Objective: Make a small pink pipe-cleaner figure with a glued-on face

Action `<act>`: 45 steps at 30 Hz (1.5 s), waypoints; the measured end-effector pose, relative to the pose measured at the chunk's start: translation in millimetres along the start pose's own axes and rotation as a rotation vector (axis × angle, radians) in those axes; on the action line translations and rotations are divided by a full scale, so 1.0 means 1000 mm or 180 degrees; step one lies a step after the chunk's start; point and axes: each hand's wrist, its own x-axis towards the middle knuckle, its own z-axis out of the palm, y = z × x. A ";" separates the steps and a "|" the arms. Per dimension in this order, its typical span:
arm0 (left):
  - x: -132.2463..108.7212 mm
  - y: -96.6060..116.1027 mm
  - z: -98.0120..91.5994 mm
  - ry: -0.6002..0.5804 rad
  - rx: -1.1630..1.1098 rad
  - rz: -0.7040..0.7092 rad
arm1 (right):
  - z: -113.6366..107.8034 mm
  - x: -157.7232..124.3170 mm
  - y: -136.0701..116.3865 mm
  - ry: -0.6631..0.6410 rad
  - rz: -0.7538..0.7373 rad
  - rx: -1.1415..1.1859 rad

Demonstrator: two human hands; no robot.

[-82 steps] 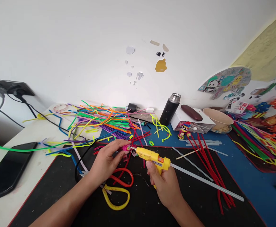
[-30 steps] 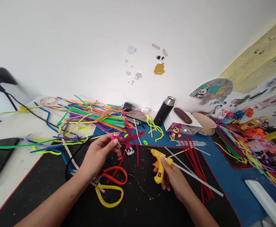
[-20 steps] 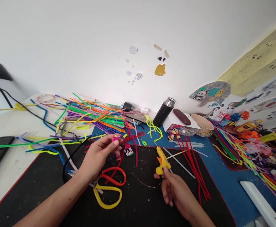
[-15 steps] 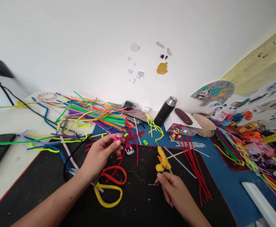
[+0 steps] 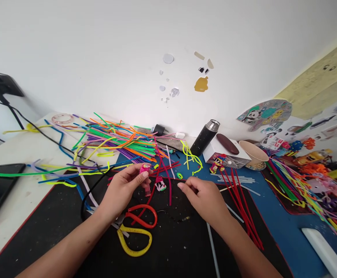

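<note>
One small pink piece [image 5: 145, 168], pinched in the fingertips of the left hand [image 5: 121, 190], above the far part of the black mat [image 5: 70, 216]. Just right of it, flat on the mat, a little pink and white figure [image 5: 160, 184]. Right hand [image 5: 206, 197] near that figure, fingers loosely bent, gripping nothing that shows. Nearer, red and yellow scissors [image 5: 138, 227] on the mat. Far left, a heap of coloured pipe cleaners [image 5: 119, 143]; far right, a black flask [image 5: 204, 137], slightly tilted.

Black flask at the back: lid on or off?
On. A silver lid caps the black flask, which stands beside the white box.
</note>
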 end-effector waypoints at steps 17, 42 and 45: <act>0.003 -0.003 0.001 -0.0131 -0.0117 -0.0127 | 0.037 0.047 -0.001 -0.1145 -0.0697 -0.0250; 0.004 -0.005 0.004 -0.0370 0.0167 -0.0278 | 0.045 0.036 -0.010 -0.0718 -0.0608 0.0355; 0.004 -0.004 0.005 -0.0418 0.0149 -0.0288 | 0.049 0.039 -0.010 -0.0667 -0.0583 0.0444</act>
